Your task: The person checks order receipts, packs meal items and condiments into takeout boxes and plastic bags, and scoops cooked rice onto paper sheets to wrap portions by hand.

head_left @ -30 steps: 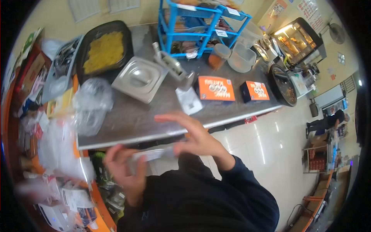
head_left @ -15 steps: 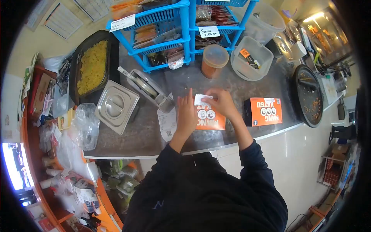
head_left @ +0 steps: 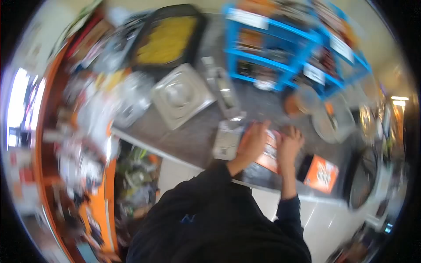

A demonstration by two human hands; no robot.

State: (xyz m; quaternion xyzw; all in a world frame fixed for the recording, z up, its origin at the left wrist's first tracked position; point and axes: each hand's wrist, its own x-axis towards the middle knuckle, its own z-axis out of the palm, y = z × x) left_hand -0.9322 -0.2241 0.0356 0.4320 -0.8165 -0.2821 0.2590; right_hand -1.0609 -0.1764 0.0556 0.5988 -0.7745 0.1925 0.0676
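Both hands are at the orange box (head_left: 268,158) on the dark counter. My left hand (head_left: 255,142) rests on its left part, fingers pointing away from me and smeared by motion. My right hand (head_left: 289,147) is at the box's right side with its fingers bent; whether it grips anything is hidden. A printed paper slip (head_left: 227,142) lies just left of the box, below a tape dispenser (head_left: 224,94). To the right sits a second orange box (head_left: 322,174).
A steel lidded container (head_left: 180,95) and a black tray of yellow food (head_left: 166,39) are at the left. Behind stand a blue rack (head_left: 272,63), a tub of orange contents (head_left: 301,101) and a clear container (head_left: 333,122). A round black pan (head_left: 364,177) is at the right.
The view has turned and blurred. Both hands stay at the orange box. The small white label that my right hand held half a second ago can no longer be made out.
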